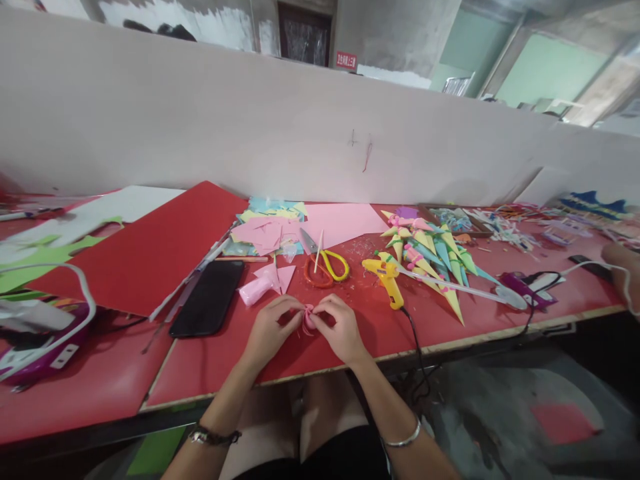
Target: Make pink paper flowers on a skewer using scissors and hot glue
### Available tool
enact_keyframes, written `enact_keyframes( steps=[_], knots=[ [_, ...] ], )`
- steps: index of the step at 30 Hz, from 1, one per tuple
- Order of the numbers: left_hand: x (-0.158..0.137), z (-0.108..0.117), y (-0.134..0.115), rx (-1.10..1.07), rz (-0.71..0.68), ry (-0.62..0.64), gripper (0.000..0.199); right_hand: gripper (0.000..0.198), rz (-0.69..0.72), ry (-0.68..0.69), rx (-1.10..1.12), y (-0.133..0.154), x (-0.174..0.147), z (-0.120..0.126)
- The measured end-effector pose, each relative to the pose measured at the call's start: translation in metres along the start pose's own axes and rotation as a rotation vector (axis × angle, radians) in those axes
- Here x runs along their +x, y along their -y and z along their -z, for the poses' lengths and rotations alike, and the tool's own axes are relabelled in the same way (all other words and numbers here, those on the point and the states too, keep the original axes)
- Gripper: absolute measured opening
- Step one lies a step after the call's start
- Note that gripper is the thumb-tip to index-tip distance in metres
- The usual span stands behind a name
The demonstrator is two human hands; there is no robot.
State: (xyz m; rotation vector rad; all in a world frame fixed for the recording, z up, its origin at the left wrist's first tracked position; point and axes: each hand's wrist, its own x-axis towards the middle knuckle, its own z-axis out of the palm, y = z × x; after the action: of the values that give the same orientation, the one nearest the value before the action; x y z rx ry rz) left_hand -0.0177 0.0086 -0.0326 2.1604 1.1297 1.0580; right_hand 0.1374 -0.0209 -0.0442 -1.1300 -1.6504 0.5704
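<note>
Between my fingertips, just above the red table [225,363] near its front edge, is a small bundle of pink string [308,320]. My left hand [273,330] pinches it from the left side, and my right hand [340,327] pinches it from the right. Part of the bundle is hidden by my fingers. Beyond my hands lie scissors [326,267] with one red and one yellow handle loop. A roll of pink material [257,287] rests on pink paper to the left. A yellow glue gun [387,280] lies to the right, its cord running off the edge.
A black phone [207,298] and a large red sheet [160,247] lie at left. Paper scraps [267,233] are stacked behind. Pastel paper cones [435,250] are heaped at right, near a purple power strip [525,290]. Another person's hand [623,267] shows at far right.
</note>
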Motion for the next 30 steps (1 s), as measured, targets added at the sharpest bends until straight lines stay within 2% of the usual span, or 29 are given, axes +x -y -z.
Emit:
enact_keyframes(
  steps=[7,24,30],
  knots=[
    [-0.0011,0.0021,-0.0026,-0.070,0.038,0.010,0.010,0.012,-0.007,-0.029,0.033,0.0041,0.0009,-0.0035],
    [-0.0026,0.0030,-0.0041,-0.119,0.009,0.040,0.012,0.011,-0.005,-0.028,0.033,0.0022,-0.0006,-0.0031],
    [-0.0043,0.0036,-0.0040,-0.084,-0.013,0.005,0.009,0.007,0.024,-0.040,0.029,0.0036,-0.0007,-0.0015]
  ],
)
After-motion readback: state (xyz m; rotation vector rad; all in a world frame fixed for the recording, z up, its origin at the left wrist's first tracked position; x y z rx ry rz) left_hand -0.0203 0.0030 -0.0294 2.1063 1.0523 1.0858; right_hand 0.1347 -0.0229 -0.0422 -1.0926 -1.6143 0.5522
